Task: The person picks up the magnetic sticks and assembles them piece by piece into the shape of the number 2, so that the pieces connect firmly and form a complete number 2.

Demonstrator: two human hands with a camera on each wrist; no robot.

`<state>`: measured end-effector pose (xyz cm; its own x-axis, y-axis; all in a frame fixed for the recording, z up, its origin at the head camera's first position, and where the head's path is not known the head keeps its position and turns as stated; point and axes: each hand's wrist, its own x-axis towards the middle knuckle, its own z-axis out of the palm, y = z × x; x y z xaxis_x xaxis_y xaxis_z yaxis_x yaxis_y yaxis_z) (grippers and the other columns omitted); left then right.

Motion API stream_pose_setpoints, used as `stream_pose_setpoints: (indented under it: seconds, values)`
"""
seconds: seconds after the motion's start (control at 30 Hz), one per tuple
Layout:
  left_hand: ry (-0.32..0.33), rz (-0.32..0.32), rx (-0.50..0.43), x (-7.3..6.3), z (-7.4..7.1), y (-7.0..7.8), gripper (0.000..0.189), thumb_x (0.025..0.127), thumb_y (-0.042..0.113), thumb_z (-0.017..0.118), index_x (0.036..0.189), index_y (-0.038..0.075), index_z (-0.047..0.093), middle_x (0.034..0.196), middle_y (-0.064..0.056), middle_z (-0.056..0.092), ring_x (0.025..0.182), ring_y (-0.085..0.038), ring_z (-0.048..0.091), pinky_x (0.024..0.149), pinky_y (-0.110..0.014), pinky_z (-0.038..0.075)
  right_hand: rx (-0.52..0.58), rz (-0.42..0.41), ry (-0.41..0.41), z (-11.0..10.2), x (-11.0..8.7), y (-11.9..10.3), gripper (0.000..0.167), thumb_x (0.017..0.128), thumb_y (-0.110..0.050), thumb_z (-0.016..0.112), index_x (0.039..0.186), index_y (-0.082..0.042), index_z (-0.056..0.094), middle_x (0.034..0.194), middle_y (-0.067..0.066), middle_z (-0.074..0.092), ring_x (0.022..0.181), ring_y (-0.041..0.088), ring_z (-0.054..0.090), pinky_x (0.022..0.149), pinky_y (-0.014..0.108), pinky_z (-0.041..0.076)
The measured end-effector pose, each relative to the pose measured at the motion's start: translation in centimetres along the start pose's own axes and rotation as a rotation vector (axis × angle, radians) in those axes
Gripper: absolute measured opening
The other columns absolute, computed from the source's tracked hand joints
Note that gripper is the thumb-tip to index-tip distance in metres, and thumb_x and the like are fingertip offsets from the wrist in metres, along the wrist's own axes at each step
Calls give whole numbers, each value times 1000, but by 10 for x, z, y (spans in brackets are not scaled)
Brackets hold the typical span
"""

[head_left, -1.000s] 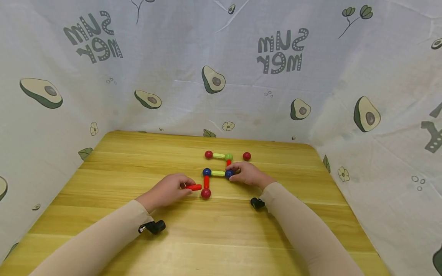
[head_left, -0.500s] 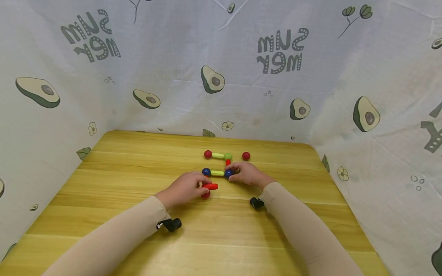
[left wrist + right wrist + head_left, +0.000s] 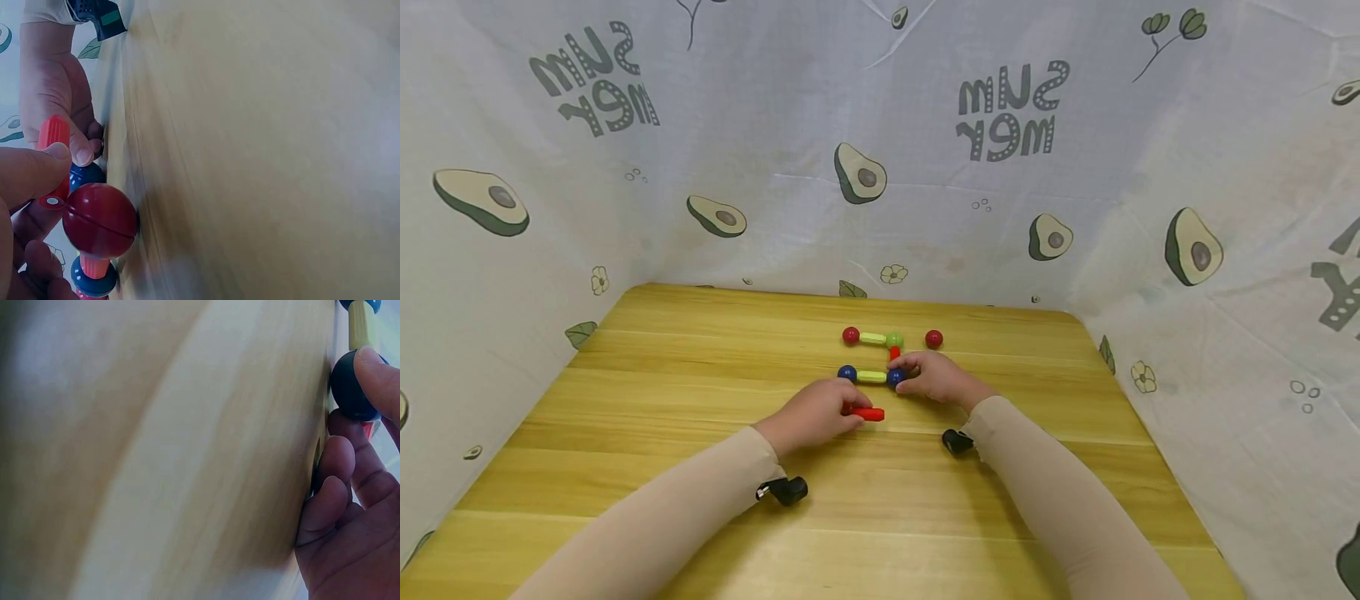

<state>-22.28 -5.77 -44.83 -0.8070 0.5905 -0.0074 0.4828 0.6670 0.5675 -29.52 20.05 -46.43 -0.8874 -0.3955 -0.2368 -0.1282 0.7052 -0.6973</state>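
My left hand (image 3: 816, 414) pinches a red magnetic rod (image 3: 871, 414) between thumb and fingers. In the left wrist view the rod's lower end lies right beside a red ball (image 3: 100, 220); whether they touch I cannot tell. That ball is mostly behind the hand in the head view. My right hand (image 3: 936, 379) grips a blue ball (image 3: 896, 378) at the right corner of a ball-and-rod chain. A yellow rod (image 3: 872, 377) links it to another blue ball (image 3: 847, 373). In the right wrist view, thumb and fingers hold the blue ball (image 3: 350, 387).
Behind, a yellow rod (image 3: 872, 338) joins a red ball (image 3: 851, 335) to a green ball (image 3: 894, 341), with a short red rod (image 3: 894, 353) running down from the green one. A loose red ball (image 3: 933, 339) lies right of them on the wooden table (image 3: 715, 333). Printed cloth surrounds the table.
My left hand has carried the red rod to the right, to the chain's near red ball, and dipped slightly toward me. My right hand stays on the blue ball.
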Motion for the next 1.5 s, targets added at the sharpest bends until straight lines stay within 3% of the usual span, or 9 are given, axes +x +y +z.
stream_pose_setpoints:
  seconds: [0.23,0.6,1.03,1.5]
  values:
    - [-14,-4,18,-1,4,5,18,97,22,77,114,17,81,109,4,74,99,-13,63,93,-35,54,3,-6,4,0,0,1,40,95,-20,80,134,-18,72,128,8,69,116,25,63,111,49,50]
    - [-18,-18,78,1,12,3,19,95,24,80,114,19,82,109,6,75,95,-12,61,91,-33,52,16,-4,5,0,-2,-1,40,95,-18,80,134,-18,72,128,8,70,116,26,63,112,48,50]
    - [-3,-21,113,0,13,5,18,94,23,81,112,17,82,114,3,76,106,-18,65,100,-39,52,-31,-16,13,0,0,-1,40,94,-19,81,133,-16,72,127,8,72,116,24,65,109,46,51]
    - [5,-42,106,-2,12,7,19,94,25,81,111,16,82,115,1,77,107,-21,64,100,-41,51,-28,-11,16,1,-1,-1,40,95,-19,81,133,-16,72,131,7,71,118,25,64,111,47,50]
